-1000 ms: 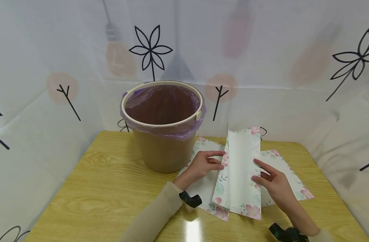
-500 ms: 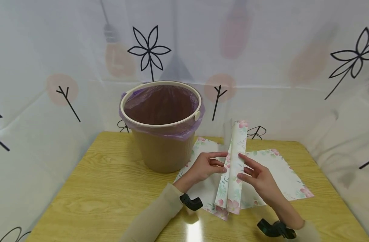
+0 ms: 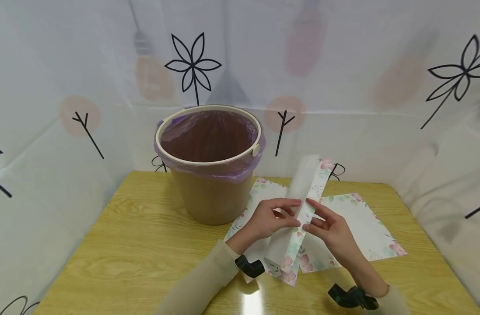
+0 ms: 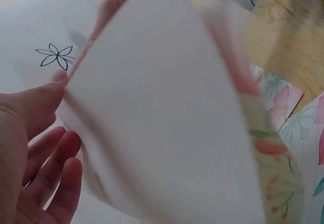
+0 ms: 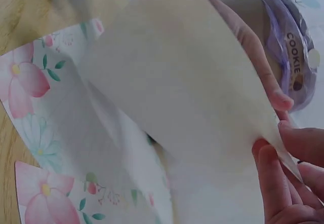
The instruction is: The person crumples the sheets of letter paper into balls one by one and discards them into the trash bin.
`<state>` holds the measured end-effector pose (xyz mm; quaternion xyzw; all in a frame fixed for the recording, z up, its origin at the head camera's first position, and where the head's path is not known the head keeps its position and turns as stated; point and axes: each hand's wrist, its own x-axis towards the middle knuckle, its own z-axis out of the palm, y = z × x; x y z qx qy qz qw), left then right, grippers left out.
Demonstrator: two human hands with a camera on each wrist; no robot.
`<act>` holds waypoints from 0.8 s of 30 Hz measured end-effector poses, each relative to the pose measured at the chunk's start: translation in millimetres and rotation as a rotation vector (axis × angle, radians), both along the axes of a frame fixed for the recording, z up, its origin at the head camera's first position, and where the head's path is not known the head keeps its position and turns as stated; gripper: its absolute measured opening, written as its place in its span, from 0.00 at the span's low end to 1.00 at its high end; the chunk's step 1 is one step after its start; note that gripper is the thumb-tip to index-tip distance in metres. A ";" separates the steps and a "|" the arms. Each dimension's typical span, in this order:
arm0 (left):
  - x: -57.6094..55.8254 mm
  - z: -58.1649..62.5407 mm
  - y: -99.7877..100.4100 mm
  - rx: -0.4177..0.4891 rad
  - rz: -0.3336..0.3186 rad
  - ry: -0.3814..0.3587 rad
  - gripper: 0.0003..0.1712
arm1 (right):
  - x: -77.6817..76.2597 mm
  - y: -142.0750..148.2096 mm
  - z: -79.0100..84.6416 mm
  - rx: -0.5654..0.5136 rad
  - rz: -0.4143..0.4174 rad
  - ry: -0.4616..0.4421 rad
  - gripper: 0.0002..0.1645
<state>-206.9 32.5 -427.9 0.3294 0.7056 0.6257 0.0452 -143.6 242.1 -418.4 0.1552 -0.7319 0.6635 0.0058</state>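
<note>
A sheet of white paper with a pink and green floral border [image 3: 316, 183] is held up in both hands, folded lengthwise and leaning to the right at the top. My left hand [image 3: 269, 218] pinches its left side between thumb and fingers. On the opposite side, my right hand [image 3: 331, 229] pinches the floral strip, its fingertips close to the left hand's. The plain back of the paper [image 4: 162, 102] fills much of the left wrist view. In the right wrist view, the right thumb and fingers grip its edge.
More floral sheets [image 3: 366, 232] lie flat beneath the hands on the wooden table [image 3: 125, 253]. A brown bucket [image 3: 212, 192] lined with a purple plastic bag stands to the left of the sheets. Behind everything hangs a printed white cloth [image 3: 334, 87].
My right hand has moved left toward the left hand, bringing the sheet's sides together. The sheet has narrowed and turned, its top now tipping right and its plain side facing left.
</note>
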 end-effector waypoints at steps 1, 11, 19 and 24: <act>0.1 0.6 -0.3 -0.010 -0.009 0.025 0.24 | -0.2 -0.7 1.0 0.001 -0.008 -0.002 0.39; 0.0 7.1 -5.9 -0.170 -0.039 0.261 0.18 | -2.8 -6.3 7.3 -0.104 -0.106 -0.012 0.35; -2.4 7.2 -6.0 -0.239 -0.006 0.375 0.23 | -5.7 -11.9 6.8 -0.201 -0.159 -0.039 0.35; -1.8 8.7 -4.9 -0.257 0.074 0.388 0.31 | -6.6 -17.1 5.4 -0.195 -0.186 -0.057 0.36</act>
